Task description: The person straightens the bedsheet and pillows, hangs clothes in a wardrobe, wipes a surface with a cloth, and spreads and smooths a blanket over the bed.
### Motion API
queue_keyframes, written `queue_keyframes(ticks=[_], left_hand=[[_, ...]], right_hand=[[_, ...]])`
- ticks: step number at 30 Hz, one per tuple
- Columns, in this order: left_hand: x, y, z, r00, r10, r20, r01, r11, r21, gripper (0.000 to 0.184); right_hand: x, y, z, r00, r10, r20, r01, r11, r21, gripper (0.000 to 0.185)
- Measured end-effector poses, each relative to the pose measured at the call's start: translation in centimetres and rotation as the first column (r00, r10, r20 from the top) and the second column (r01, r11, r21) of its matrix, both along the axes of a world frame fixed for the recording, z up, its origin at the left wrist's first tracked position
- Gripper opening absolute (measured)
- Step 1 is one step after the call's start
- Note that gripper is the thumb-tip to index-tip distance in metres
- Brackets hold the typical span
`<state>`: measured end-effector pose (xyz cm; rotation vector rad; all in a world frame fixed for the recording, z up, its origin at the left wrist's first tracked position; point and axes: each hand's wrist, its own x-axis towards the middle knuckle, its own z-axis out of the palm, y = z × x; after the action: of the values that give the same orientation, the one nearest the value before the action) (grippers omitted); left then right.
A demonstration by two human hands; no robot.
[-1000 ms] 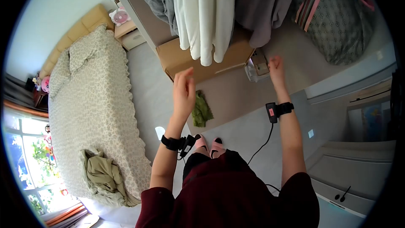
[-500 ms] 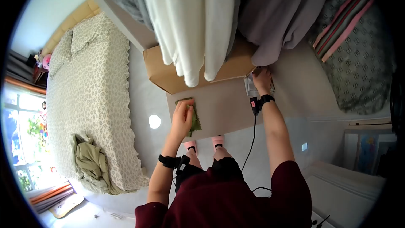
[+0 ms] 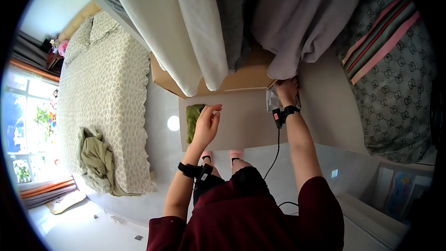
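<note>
My left hand (image 3: 207,124) hovers at the right edge of a folded green cloth (image 3: 192,122), which lies on the grey-beige shelf board (image 3: 241,125). Its fingers are stretched out and it holds nothing. My right hand (image 3: 286,92) is at the front right corner of a cardboard box (image 3: 241,72), over a grey-and-white packet-like thing (image 3: 272,99). The right fingers curl downward, and their tips are hidden. Whatever they grip, if anything, cannot be made out.
White garments (image 3: 200,32) and a mauve garment (image 3: 297,23) hang low over the box. A patterned grey bag-like thing (image 3: 390,93) stands to the right. At left is a bed (image 3: 102,93) with an olive garment (image 3: 97,162). A cable (image 3: 277,153) runs from my right wrist.
My left hand has come off the green cloth toward the right, and more of the cloth shows. The right hand stays at the box corner. The view has shifted slightly.
</note>
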<state>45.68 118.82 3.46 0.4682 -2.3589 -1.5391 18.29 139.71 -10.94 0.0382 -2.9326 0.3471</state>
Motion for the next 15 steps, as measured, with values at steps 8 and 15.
queue_keyframes(ticks=[8,15], left_hand=[[1.5,-1.0,-2.7,0.983,0.071,0.166,-0.05,0.991,-0.126,0.018],[6.8,-2.6,-11.0,0.888,0.407,0.213,-0.241,0.808,-0.537,0.043]], right_hand=[[0.5,0.1,1.0,0.993,0.112,0.035,-0.111,0.993,-0.031,0.066],[0.8,0.4,1.6,0.987,0.16,0.029,-0.159,0.987,-0.01,0.06]])
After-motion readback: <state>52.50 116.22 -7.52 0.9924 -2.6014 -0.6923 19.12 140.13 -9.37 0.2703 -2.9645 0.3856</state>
